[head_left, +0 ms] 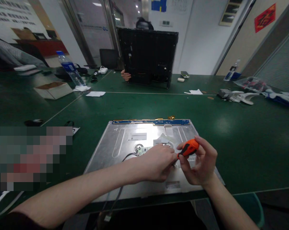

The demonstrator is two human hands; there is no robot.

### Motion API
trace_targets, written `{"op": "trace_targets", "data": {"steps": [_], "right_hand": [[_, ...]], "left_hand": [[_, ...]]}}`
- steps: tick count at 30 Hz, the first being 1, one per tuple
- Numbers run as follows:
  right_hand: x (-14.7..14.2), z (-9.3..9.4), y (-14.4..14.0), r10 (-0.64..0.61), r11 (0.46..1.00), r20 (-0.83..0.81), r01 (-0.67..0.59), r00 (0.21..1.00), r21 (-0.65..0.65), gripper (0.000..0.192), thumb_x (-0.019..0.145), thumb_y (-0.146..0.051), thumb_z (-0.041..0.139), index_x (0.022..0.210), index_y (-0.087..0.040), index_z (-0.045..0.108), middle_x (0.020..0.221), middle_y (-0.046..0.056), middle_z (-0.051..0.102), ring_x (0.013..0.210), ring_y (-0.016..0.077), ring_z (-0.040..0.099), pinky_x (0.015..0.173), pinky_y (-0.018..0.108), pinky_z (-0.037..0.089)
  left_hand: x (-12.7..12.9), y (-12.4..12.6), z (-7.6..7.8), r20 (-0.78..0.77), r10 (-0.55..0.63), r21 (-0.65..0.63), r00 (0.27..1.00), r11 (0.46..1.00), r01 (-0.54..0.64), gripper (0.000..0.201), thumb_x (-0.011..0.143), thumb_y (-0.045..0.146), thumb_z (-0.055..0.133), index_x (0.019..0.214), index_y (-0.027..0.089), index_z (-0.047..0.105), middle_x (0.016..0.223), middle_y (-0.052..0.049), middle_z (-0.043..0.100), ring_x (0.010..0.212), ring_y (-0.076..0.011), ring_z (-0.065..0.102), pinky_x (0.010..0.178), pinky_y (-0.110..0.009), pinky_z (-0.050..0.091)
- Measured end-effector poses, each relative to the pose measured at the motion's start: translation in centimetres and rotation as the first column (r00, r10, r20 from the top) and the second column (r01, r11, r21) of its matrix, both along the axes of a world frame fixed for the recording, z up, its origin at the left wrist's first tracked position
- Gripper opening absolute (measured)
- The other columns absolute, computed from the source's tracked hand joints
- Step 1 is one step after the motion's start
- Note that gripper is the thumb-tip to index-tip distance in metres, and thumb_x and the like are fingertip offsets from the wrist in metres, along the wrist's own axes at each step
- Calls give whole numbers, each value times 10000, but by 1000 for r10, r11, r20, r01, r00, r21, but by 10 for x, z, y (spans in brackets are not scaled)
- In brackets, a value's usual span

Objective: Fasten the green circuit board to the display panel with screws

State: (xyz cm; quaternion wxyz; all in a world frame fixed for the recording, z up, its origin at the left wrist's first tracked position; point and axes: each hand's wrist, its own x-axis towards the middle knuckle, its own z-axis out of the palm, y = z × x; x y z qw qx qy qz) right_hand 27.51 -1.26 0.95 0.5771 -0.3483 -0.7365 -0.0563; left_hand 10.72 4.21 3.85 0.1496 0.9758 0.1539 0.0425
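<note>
A metal-backed display panel (102, 150) lies flat on the table before me, with a long blue circuit board (144, 122) along its far edge. My right hand (204, 163) grips the orange and black handle of a screwdriver (190, 148), which is tilted with its shaft end down and to the left. Close beside it, my left hand (158, 163) is closed over the panel near the shaft; whatever its fingers hold is hidden. A small green circuit board (142, 150) with a black cable (128, 156) shows just past my left wrist. The screwdriver's tip is out of sight.
Across the green table (242, 134), a person's hand (125, 76) holds up a large black panel (149, 57). To the left stand a cardboard box (54, 91) and a water bottle (71, 70). Grey and white tools (237, 95) lie at the right.
</note>
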Motion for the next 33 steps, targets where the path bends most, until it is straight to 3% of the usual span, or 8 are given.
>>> {"op": "trace_targets", "data": {"steps": [9, 23, 33], "right_hand": [[0, -1, 2, -72, 995, -11, 73, 997, 74, 755, 819, -130, 629, 1502, -223, 322, 1109, 93, 552, 568, 93, 555, 455, 240, 561], [0, 2, 5, -71, 989, 27, 67, 997, 129, 775, 830, -117, 627, 1524, -175, 288, 958, 19, 504, 547, 80, 494, 432, 207, 511], [1, -1, 2, 10, 1000, -15, -10, 1000, 30, 765, 816, -124, 584, 1519, -224, 298, 1026, 65, 565, 656, 129, 585, 537, 284, 587]], "left_hand": [[0, 0, 1, 21, 11, -43, 1000, 999, -10, 185, 743, 104, 591, 919, 148, 627, 879, -106, 670, 816, -238, 626, 731, -359, 502], [0, 2, 2, 10, -12, -48, 1000, 999, 13, 228, 728, 86, 587, 944, 149, 624, 857, -89, 669, 785, -222, 635, 721, -331, 534], [0, 0, 4, -6, 11, -46, 1000, 999, -12, 164, 737, 89, 580, 884, 136, 634, 837, -90, 657, 757, -211, 629, 695, -318, 537]]}}
